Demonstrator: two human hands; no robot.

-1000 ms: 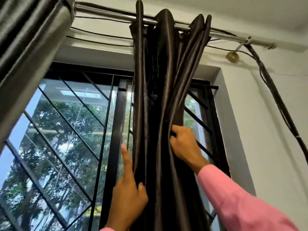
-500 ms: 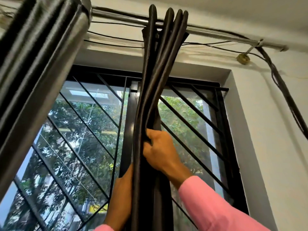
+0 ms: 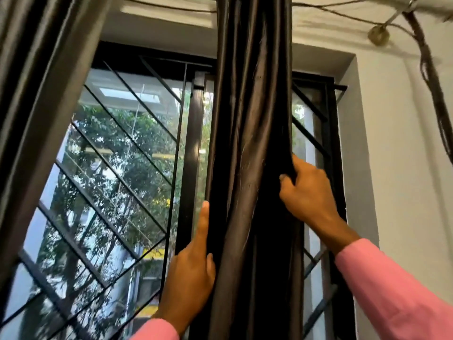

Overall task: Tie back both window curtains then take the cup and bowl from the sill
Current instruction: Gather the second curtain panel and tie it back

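Note:
The dark satin right curtain (image 3: 247, 143) hangs bunched in front of the window's middle. My right hand (image 3: 306, 192) grips the folds on its right edge, fingers curled into the cloth. My left hand (image 3: 193, 261) lies lower along the curtain's left edge, with the index finger straight up and the thumb on the front of the cloth. The left curtain (image 3: 41, 94) hangs gathered at the far left. Neither the cup, the bowl nor the sill is in view.
Behind the curtains is a window with a black diagonal grille (image 3: 117, 168), and trees outside. A white wall (image 3: 402, 168) is at the right, with a bundle of cables (image 3: 431, 82) running down it from the rod bracket (image 3: 378, 36).
My right hand has shifted from the bunch's front to its right edge, and the bunch looks wider. My left index finger now shows straight along the left edge. The view has moved closer.

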